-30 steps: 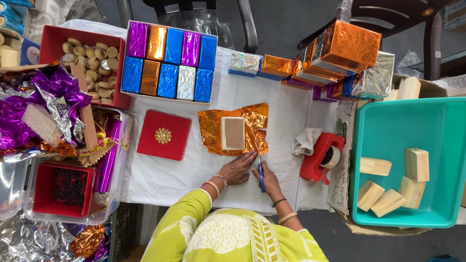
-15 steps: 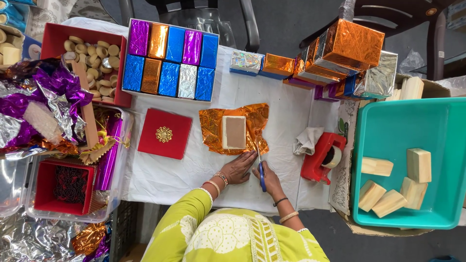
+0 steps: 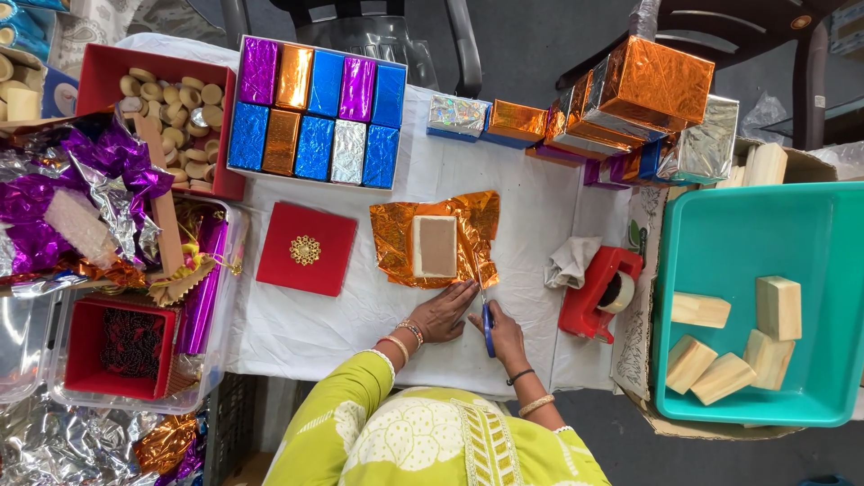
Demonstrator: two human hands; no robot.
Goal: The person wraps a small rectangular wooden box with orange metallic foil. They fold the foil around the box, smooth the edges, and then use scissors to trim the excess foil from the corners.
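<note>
My left hand (image 3: pixel 443 312) flattens the crinkled orange foil sheet (image 3: pixel 436 237) beside its pale wooden block (image 3: pixel 436 247), steadying it; right-hand fingers (image 3: pixel 500 329) grip blue-handled scissors (image 3: pixel 487 321).

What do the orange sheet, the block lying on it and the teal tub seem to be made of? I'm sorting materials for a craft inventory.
Orange sheet: probably metallic foil paper, shiny and creased with bright glints.
Block: looks like pale, unfinished wood, matte, like the blocks in the tub; cardboard is possible.
Teal tub: likely moulded plastic, smooth with a uniform colour and rounded rim.
</note>
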